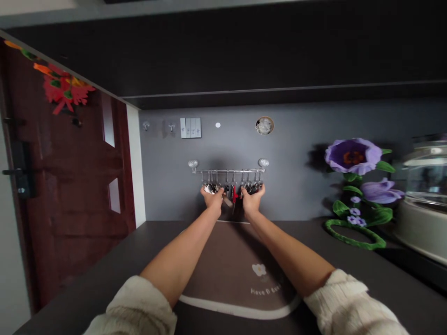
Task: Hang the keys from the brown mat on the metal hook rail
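Two bare forearms stretch out from cream knit sleeves (136,307) across a dark table (104,274), over a brown mat (233,265) printed with a small flower and the words "Have A Good", the last word partly lost. The left hand (212,197) is up against a cluster of silver keys (209,189), and the right hand (252,197) is at a cluster of dark keys (249,187). Both grips look curled around the bottoms of the bunches, but from here I cannot tell whether either hand is actually pinching anything. A red key fob (234,194) dangles between the hands. All the keys hang in a row from a metal hook rail (228,171), fixed to the grey wall (160,195) by two suction cups. Above the rail sits a white switch plate (190,127). To the right stand a purple artificial flower (353,156) and a glass-lidded cooker (422,200); to the left is a reddish-brown wooden door (70,186).
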The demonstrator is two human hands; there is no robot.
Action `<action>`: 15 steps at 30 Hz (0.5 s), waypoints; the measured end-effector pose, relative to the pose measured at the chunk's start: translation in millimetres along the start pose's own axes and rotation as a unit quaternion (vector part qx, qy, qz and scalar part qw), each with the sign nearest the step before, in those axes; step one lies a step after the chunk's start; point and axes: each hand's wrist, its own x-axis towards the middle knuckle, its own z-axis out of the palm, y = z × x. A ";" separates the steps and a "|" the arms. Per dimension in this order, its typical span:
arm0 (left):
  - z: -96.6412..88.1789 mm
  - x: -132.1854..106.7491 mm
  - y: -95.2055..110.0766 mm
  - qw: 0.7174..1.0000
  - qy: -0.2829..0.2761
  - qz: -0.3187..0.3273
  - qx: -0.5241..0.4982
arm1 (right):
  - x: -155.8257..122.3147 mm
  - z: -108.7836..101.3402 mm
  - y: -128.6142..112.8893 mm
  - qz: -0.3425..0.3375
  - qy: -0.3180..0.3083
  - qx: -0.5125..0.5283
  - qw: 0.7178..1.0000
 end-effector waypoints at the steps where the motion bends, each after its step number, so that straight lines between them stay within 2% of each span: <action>1: -1.1 -0.8 4.0 0.999 0.007 -0.024 -0.033 | 0.6 -2.0 -2.4 0.021 -0.009 0.007 1.000; 3: -6.2 -2.3 12.6 0.994 0.011 -0.062 -0.087 | 2.2 -7.7 -8.8 0.060 -0.034 0.024 0.997; 6: -17.3 -3.3 24.8 0.993 -0.001 -0.070 -0.094 | 5.8 -15.7 -21.4 0.077 -0.054 0.048 0.994; 10: -26.8 -1.4 37.3 0.996 -0.008 -0.050 -0.073 | 11.4 -18.3 -39.3 0.069 -0.032 0.073 0.994; 15: -25.0 7.1 49.9 0.999 -0.004 -0.021 -0.042 | 18.4 -11.8 -53.7 0.052 -0.022 0.079 0.995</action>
